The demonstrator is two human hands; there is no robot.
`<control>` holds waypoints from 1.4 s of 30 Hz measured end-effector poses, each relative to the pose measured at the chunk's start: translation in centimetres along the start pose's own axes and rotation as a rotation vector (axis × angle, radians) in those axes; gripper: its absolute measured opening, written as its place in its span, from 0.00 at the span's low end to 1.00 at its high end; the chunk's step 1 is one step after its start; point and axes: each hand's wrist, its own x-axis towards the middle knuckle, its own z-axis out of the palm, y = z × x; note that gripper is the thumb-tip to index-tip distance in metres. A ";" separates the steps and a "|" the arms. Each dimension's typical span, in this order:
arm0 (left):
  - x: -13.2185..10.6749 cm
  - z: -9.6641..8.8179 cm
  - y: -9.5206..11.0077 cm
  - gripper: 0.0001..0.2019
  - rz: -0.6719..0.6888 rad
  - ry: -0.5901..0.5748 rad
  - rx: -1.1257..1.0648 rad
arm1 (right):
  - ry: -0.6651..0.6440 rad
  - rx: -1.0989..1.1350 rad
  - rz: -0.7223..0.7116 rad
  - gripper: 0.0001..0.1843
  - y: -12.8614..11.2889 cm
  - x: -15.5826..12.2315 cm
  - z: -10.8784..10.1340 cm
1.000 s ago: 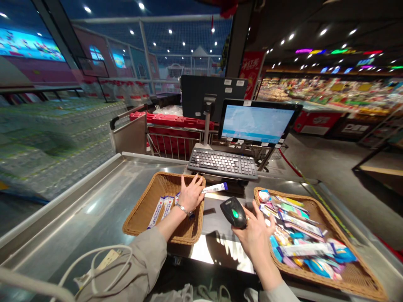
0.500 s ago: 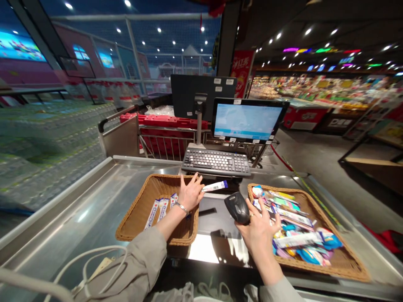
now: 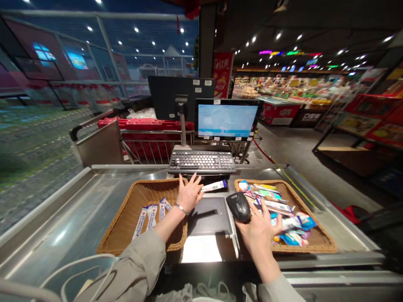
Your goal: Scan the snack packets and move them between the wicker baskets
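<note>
My left hand (image 3: pixel 189 194) pinches a long white packet with a blue end (image 3: pixel 214 186), held out to the right above the right rim of the left wicker basket (image 3: pixel 126 222). That basket holds several similar white and blue packets (image 3: pixel 151 213). My right hand (image 3: pixel 260 228) grips a black barcode scanner (image 3: pixel 239 206) with its fingers spread, beside the left edge of the right wicker basket (image 3: pixel 317 239), which is full of colourful packets (image 3: pixel 277 205).
A keyboard (image 3: pixel 202 161) and a lit screen (image 3: pixel 226 119) stand behind the baskets on the steel checkout counter (image 3: pixel 78 209). A dark scan plate (image 3: pixel 209 216) lies between the baskets. Red trolleys (image 3: pixel 147 134) stand behind. A white cable (image 3: pixel 85 272) loops at bottom left.
The view has swung right. Both hands keep their hold; the scanner's green light no longer shows, and my right hand sits nearer the right basket.
</note>
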 end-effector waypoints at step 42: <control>8.2 6.5 9.7 0.09 0.240 -0.075 -0.117 | 0.184 -0.087 0.371 0.26 10.5 0.4 -2.2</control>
